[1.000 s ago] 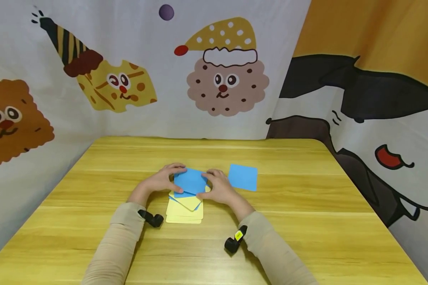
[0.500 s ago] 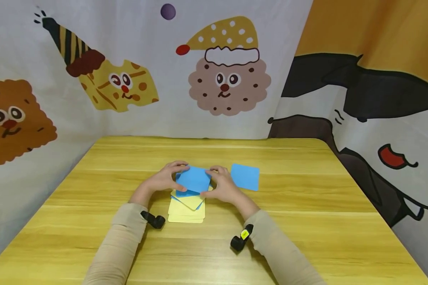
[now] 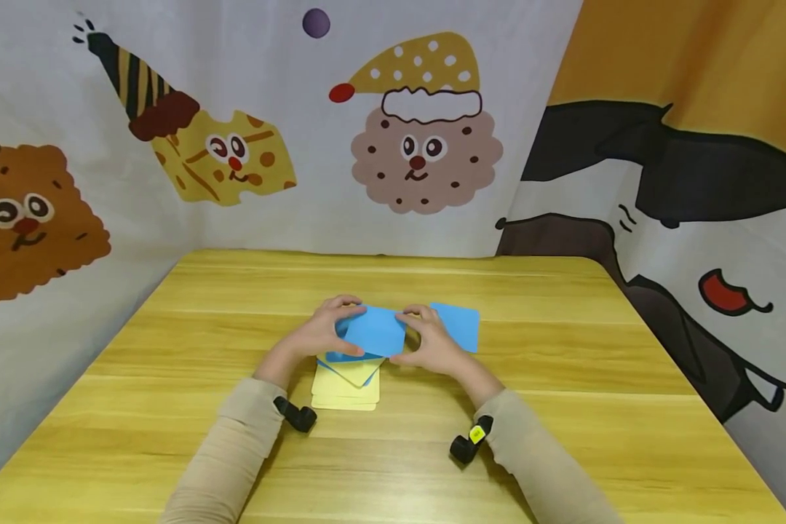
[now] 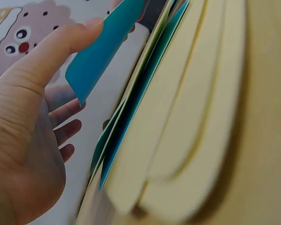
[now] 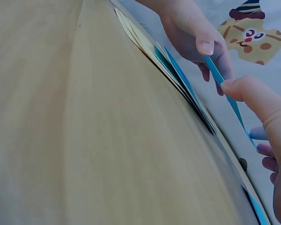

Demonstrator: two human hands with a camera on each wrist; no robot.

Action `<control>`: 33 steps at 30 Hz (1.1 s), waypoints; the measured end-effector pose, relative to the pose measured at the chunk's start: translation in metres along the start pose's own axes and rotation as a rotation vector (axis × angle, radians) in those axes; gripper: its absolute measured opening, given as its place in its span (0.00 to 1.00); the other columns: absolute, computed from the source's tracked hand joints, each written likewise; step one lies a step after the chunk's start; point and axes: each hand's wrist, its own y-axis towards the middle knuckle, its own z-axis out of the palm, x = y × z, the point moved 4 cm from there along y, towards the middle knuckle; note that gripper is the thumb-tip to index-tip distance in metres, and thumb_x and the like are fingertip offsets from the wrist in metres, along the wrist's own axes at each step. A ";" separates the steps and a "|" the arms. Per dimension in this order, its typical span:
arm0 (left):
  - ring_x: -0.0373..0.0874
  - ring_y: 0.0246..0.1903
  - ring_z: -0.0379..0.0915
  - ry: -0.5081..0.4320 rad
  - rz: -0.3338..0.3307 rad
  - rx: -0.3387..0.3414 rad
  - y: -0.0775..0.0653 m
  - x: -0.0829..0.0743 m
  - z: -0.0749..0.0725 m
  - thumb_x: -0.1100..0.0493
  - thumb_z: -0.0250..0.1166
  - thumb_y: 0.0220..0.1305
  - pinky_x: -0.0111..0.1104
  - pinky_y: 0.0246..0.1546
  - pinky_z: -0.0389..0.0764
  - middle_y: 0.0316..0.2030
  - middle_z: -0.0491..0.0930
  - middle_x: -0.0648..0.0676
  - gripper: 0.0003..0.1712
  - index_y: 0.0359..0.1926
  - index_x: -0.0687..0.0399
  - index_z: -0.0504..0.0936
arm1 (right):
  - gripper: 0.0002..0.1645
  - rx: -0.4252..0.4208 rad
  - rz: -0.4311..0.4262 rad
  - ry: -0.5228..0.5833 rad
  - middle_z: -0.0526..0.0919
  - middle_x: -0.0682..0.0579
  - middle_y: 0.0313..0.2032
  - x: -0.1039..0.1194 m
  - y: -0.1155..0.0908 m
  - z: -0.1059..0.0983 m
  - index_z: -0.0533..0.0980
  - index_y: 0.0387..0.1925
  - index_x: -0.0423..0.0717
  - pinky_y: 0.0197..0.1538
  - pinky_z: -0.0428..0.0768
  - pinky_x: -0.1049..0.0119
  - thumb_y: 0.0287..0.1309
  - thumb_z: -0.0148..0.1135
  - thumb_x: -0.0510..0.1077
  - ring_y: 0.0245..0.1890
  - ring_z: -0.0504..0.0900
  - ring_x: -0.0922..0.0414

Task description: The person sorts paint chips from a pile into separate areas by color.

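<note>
Both hands hold one blue card (image 3: 375, 332) above the pile, its two sides gripped between thumbs and fingers. My left hand (image 3: 321, 331) pinches the left side; my right hand (image 3: 435, 346) pinches the right. Raised clear of the pile, the card appears slanted in the left wrist view (image 4: 100, 56) and nearly edge-on in the right wrist view. Beneath it lies a loose, fanned pile of yellow cards (image 3: 345, 393), with blue cards (image 3: 347, 356) among the upper ones. Another blue card (image 3: 460, 327) lies flat on the table, partly behind the right hand.
The wooden table (image 3: 563, 437) extends around the cards on every side. Behind it hangs a white cloth (image 3: 327, 218) printed with cartoon figures. A small black camera (image 3: 299, 416) sits at the left wrist, and another black camera (image 3: 466, 444) at the right.
The two hands have lifted the blue card and carried it to the right, off the pile's middle. The right hand now overlaps the separate blue card. The head view has shifted slightly.
</note>
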 end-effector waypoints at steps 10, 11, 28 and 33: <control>0.57 0.66 0.48 0.068 0.033 -0.038 0.011 -0.026 0.019 0.43 0.78 0.44 0.55 0.59 0.59 0.68 0.57 0.53 0.52 0.68 0.55 0.67 | 0.51 0.008 -0.004 0.004 0.59 0.41 0.66 -0.015 -0.018 -0.021 0.65 0.67 0.40 0.61 0.61 0.42 0.45 0.75 0.56 0.67 0.53 0.43; 0.57 0.66 0.48 0.073 0.035 -0.041 0.012 -0.028 0.021 0.43 0.77 0.44 0.54 0.59 0.58 0.68 0.57 0.54 0.51 0.68 0.55 0.67 | 0.51 0.008 -0.004 0.013 0.59 0.41 0.66 -0.017 -0.020 -0.023 0.65 0.67 0.40 0.61 0.60 0.41 0.44 0.76 0.55 0.67 0.52 0.43; 0.54 0.67 0.48 0.041 0.021 -0.061 0.047 -0.060 0.054 0.41 0.77 0.45 0.53 0.61 0.58 0.69 0.57 0.52 0.53 0.69 0.55 0.66 | 0.52 0.013 0.013 0.038 0.57 0.41 0.66 -0.052 -0.043 -0.063 0.63 0.68 0.40 0.57 0.61 0.39 0.44 0.76 0.52 0.66 0.50 0.41; 0.53 0.68 0.47 0.021 -0.020 -0.061 0.057 -0.063 0.065 0.41 0.77 0.45 0.52 0.61 0.59 0.70 0.55 0.51 0.54 0.70 0.52 0.64 | 0.51 0.030 0.000 0.051 0.57 0.40 0.66 -0.062 -0.047 -0.073 0.63 0.68 0.38 0.58 0.60 0.38 0.46 0.75 0.50 0.65 0.51 0.39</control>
